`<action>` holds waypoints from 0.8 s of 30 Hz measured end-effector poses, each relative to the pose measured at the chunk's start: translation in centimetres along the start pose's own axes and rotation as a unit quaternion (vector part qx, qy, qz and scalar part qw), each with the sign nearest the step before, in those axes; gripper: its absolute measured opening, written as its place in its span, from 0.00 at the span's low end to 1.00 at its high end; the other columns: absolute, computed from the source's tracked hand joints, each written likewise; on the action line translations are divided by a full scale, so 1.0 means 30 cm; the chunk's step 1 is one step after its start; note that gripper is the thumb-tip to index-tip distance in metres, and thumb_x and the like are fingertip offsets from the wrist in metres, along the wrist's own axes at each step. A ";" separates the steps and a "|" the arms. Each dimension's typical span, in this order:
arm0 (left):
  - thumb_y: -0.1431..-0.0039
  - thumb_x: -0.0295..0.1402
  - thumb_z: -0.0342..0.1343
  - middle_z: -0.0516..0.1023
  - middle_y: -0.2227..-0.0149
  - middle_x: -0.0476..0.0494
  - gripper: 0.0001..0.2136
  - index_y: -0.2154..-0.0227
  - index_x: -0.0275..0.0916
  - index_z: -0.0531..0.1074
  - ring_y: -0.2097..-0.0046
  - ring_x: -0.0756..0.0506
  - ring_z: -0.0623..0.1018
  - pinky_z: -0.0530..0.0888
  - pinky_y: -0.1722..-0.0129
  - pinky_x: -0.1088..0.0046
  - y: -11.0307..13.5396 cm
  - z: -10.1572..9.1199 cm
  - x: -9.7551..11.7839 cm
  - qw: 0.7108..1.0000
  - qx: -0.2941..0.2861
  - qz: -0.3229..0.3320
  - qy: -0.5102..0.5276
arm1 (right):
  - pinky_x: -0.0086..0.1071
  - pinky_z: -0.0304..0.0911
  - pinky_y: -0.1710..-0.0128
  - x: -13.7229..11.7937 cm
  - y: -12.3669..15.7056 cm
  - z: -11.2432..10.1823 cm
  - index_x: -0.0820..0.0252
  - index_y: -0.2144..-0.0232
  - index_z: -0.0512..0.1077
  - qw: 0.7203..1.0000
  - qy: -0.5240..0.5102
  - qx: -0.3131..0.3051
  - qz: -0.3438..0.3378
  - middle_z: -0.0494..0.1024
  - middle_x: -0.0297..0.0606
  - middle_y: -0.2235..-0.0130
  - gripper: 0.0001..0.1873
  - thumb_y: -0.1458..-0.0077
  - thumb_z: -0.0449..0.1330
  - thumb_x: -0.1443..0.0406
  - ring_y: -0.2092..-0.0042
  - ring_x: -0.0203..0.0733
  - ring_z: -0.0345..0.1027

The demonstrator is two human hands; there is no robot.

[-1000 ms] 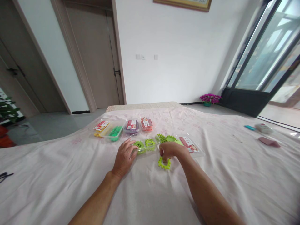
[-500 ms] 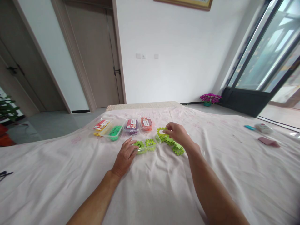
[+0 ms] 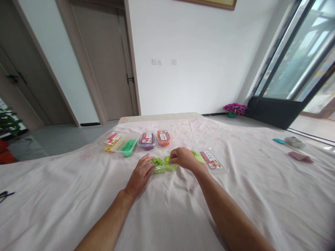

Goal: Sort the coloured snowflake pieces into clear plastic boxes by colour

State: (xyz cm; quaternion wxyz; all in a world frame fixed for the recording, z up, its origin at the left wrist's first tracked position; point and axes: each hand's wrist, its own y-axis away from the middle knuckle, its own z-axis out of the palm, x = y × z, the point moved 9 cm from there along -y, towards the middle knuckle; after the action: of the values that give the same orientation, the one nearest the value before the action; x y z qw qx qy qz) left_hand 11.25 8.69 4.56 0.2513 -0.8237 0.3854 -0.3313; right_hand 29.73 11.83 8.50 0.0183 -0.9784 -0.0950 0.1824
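A clear plastic box (image 3: 159, 170) with lime-green toothed foam-like pieces (image 3: 157, 161) in it stands on the cloth in front of me. My left hand (image 3: 140, 176) grips its left side, fingertips over the rim. Above the box's right half is my right hand (image 3: 184, 159), thumb and fingers pinched on a lime-green toothed piece (image 3: 167, 160) that it partly hides. More lime-green pieces (image 3: 199, 158) lie on the cloth just beyond the right wrist, mostly covered by it. Beside them rests a clear lid (image 3: 222, 168) with a red and white label.
Behind the box sit plastic boxes of purple pieces (image 3: 147, 140) and orange pieces (image 3: 163, 138). An open box of green pieces (image 3: 128, 147) and yellow pieces (image 3: 109, 149) are further left. A pink item (image 3: 300, 157), a blue item (image 3: 279, 141) and a white pack (image 3: 295, 142) lie far right.
My right hand has moved left from the loose pile to the box, carrying a lime-green piece. The labelled lid has come into view. My left hand has stayed at the box.
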 end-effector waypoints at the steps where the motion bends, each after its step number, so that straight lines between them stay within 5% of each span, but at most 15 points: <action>1: 0.34 0.30 0.50 0.71 0.44 0.43 0.07 0.58 0.43 0.73 0.33 0.39 0.58 0.65 0.38 0.51 0.000 0.001 -0.001 1.000 0.000 0.001 -0.001 | 0.26 0.52 0.72 0.001 -0.003 0.008 0.55 0.70 0.79 1.000 0.006 -0.004 0.000 0.80 0.32 0.69 0.05 0.53 0.65 0.62 0.68 0.36 0.70; 10: 0.35 0.30 0.51 0.72 0.44 0.43 0.07 0.58 0.43 0.73 0.34 0.40 0.59 0.65 0.38 0.52 0.003 0.001 -0.008 1.000 0.002 -0.003 -0.001 | 0.29 0.55 0.68 -0.011 0.000 -0.047 0.52 0.67 0.80 0.992 0.111 0.053 0.011 0.82 0.35 0.64 0.06 0.49 0.63 0.62 0.62 0.41 0.73; 18: 0.34 0.31 0.50 0.72 0.44 0.43 0.08 0.58 0.43 0.73 0.34 0.40 0.59 0.65 0.38 0.52 0.000 0.002 -0.004 1.000 -0.005 -0.008 0.000 | 0.28 0.57 0.67 -0.032 0.000 0.002 0.51 0.65 0.81 0.994 0.099 -0.023 -0.034 0.82 0.34 0.64 0.08 0.50 0.64 0.64 0.63 0.41 0.74; 24: 0.34 0.31 0.50 0.72 0.45 0.42 0.08 0.58 0.43 0.74 0.35 0.39 0.61 0.67 0.39 0.51 -0.002 -0.004 0.003 1.000 0.005 0.002 -0.001 | 0.28 0.56 0.68 -0.060 0.014 -0.007 0.53 0.67 0.81 0.992 0.111 -0.016 -0.060 0.82 0.38 0.65 0.10 0.44 0.59 0.60 0.63 0.41 0.73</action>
State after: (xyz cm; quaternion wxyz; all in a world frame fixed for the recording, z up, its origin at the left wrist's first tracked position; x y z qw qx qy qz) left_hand 11.24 8.62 4.71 0.2569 -0.8219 0.3853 -0.3316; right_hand 28.23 11.08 9.31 0.0241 -0.9854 -0.1534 0.0692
